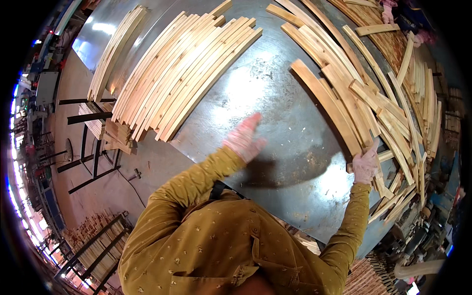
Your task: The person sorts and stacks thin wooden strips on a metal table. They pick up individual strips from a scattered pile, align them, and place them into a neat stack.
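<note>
My left hand, in a pale pinkish glove, hovers over the bare metal tabletop with its fingers stretched out and nothing in them. At the right, my right hand, gloved alike, is closed around the near end of a wooden strip. That strip lies lengthwise at the left edge of a loose pile of wooden strips, some crossing each other. Exactly how the fingers wrap it is partly hidden. To the left of my left hand, a row of wooden strips lies side by side, closely packed.
A narrower stack of strips lies farther left on the table. Across the table at the upper right, another person's gloved hand is near more strips. Black metal stands and a rack of wood pieces are on the left floor.
</note>
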{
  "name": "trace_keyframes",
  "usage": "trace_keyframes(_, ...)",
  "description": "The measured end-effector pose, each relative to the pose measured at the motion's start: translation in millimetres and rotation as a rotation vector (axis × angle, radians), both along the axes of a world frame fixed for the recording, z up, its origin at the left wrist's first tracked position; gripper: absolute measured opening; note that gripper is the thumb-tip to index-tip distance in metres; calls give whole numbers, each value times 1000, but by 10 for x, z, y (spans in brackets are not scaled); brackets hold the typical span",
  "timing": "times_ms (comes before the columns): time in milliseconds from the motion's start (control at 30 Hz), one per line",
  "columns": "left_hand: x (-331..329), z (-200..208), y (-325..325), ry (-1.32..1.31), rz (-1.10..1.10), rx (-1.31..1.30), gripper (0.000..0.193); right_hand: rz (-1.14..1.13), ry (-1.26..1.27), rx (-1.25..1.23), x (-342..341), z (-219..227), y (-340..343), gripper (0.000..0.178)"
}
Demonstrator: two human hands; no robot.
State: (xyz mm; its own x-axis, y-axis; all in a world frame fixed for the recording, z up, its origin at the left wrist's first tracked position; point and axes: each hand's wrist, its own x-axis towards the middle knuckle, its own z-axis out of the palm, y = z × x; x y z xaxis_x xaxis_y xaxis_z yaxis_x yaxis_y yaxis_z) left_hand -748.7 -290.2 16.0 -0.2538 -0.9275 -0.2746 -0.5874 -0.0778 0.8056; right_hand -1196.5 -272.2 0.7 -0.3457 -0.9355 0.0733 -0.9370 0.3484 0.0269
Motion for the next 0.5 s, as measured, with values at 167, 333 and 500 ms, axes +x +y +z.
trace_keyframes(167, -829, -475, 265, 190, 21, 264, 73, 297, -593, 128, 1024, 19, 22, 73)
trace_keyframes(333, -825, -386, -64, 217, 216, 385, 71, 421, -206, 122, 1798, -362, 474, 84)
trace_keyframes(500, 170, 208, -791, -1024, 218, -76, 76, 383, -200, -40, 1471, -267, 661, 76)
